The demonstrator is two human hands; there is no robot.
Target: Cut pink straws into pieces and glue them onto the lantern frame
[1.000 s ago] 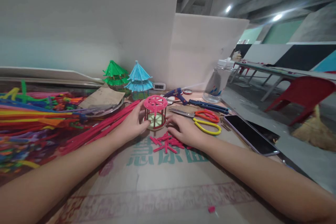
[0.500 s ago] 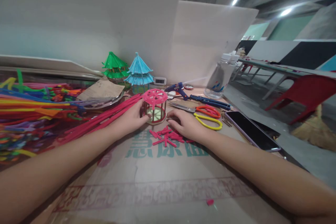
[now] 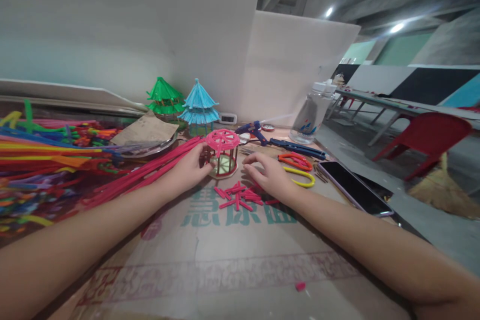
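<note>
A small pavilion model (image 3: 222, 141) stands upright on the table, with a pink wheel-shaped top, thin brown posts and a pale round base. My left hand (image 3: 195, 166) grips its left side, thumb by the base and the other fingers partly hidden behind. To the right of the model, my right hand (image 3: 267, 174) hovers with bent fingers apart and nothing between them. Short pink pipe-cleaner pieces (image 3: 238, 197) lie loose in front of the model. Behind my right hand, scissors with a yellow and an orange handle (image 3: 300, 176) are partly covered.
Long pink pipe cleaners (image 3: 150, 172) lie under my left forearm, beside a colourful pile (image 3: 48, 160). Green (image 3: 164, 95) and blue (image 3: 198, 102) tiered-roof models stand behind. A glue gun (image 3: 255, 131), water bottle (image 3: 308, 115) and phone (image 3: 354, 187) are at the right.
My right hand has moved slightly away from the model, to the right, covering more of the scissors. My left hand stays at the model. The camera view has shifted a little.
</note>
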